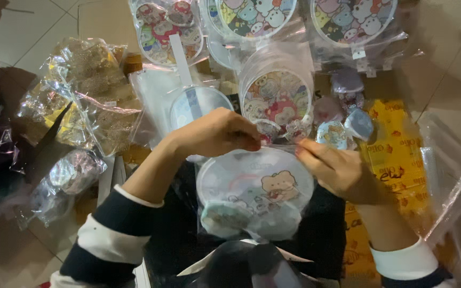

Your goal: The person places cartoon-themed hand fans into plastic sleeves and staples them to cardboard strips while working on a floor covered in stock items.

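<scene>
Head view: the left hand (217,133) and right hand (337,170) pinch the top edge of a clear plastic bag holding a round cartoon-printed fan (254,189). Above this fan, several bagged fans (276,96) already lie; the bag's mouth looks unsealed.

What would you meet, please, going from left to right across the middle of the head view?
Crinkled clear bags of brownish goods → left hand → round cartoon-printed fan in a clear sleeve → right hand → yellow printed bag.
</scene>
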